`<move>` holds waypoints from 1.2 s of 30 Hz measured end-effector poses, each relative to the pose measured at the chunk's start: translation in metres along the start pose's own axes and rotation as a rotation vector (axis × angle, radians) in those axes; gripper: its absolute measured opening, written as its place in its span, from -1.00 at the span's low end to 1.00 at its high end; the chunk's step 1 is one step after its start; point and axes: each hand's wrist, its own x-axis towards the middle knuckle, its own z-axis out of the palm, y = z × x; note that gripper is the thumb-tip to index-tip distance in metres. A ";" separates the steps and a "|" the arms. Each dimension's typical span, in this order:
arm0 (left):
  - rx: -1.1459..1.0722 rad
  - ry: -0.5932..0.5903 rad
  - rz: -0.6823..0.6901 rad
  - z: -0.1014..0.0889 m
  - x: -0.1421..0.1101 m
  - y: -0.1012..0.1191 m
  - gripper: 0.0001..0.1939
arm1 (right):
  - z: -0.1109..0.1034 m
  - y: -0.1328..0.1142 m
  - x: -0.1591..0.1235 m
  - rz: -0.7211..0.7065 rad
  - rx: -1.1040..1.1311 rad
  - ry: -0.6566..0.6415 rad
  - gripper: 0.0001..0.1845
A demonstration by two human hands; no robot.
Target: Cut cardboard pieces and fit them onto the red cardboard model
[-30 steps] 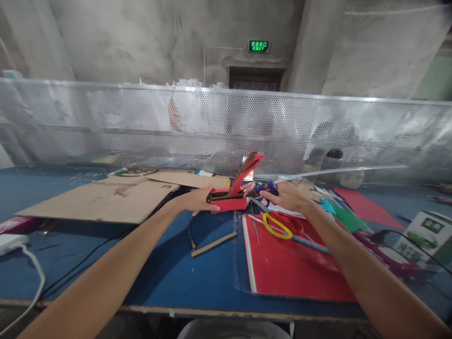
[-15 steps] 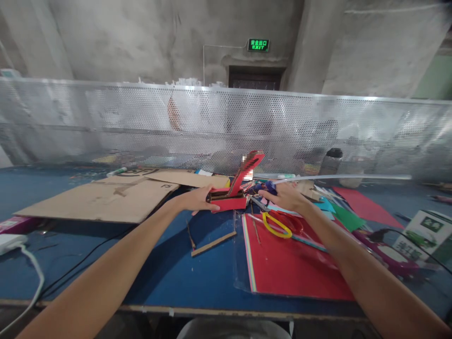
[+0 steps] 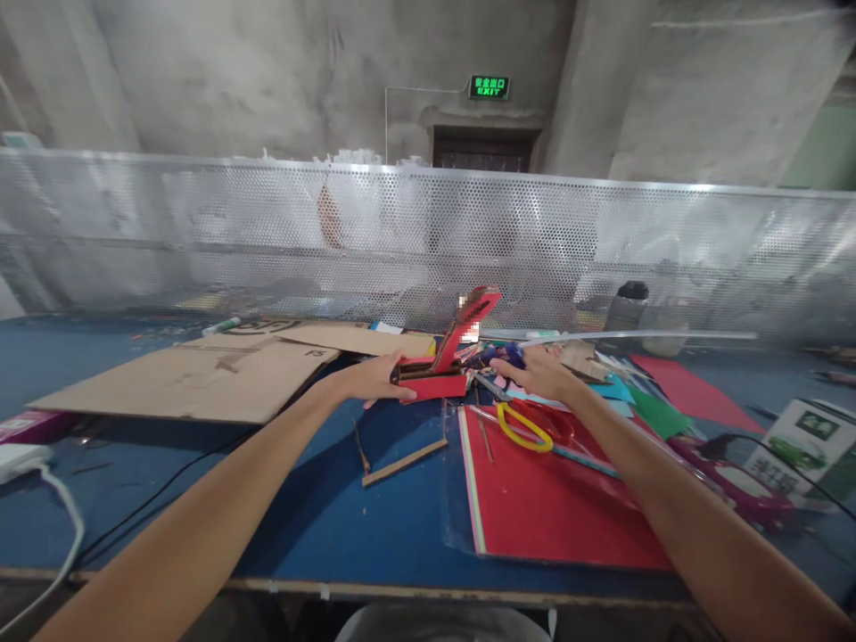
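Note:
My left hand (image 3: 375, 376) is closed on the left end of a red cardboard model (image 3: 434, 386), a box-like base with a slanted arm rising up to the right. To the right of it, my right hand (image 3: 539, 370) grips a dark blue hot glue gun (image 3: 512, 354). A long translucent glue stick (image 3: 642, 335) runs out of the gun's back toward the right. The gun's nose points at the right end of the red base; whether the two touch, I cannot tell. Yellow-and-red-handled scissors (image 3: 525, 431) lie just below my right hand.
A pack of red paper (image 3: 568, 499) lies front right, with thin cardboard strips (image 3: 405, 462) beside it. Flat cardboard sheets (image 3: 201, 379) cover the left. Coloured scraps (image 3: 659, 410), a purple tape dispenser-like object (image 3: 736, 486), a white carton (image 3: 799, 450) and a dark-capped bottle (image 3: 627, 306) stand or lie right.
The far end of the glue stick has shifted left, toward the gun. Both hands and the red cardboard model stay nearly in place.

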 end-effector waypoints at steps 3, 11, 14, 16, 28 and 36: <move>-0.001 -0.002 0.000 0.000 0.000 0.000 -0.19 | 0.001 -0.001 0.000 0.017 0.042 0.003 -0.51; -0.016 -0.016 -0.001 0.000 0.001 -0.002 -0.15 | 0.002 0.005 0.000 0.103 -0.014 0.019 -0.51; -0.012 -0.014 0.000 0.000 0.001 -0.002 -0.20 | 0.001 0.009 -0.001 0.106 0.006 0.009 -0.44; -0.010 -0.016 0.002 0.000 0.001 -0.002 -0.23 | -0.001 0.011 -0.002 0.127 0.032 -0.014 -0.40; 0.022 -0.007 0.005 0.000 -0.001 0.000 -0.19 | -0.010 0.006 -0.003 0.163 0.040 -0.099 -0.34; 0.001 -0.013 0.030 0.000 0.000 -0.001 -0.17 | -0.010 0.005 -0.006 0.195 0.310 -0.127 -0.37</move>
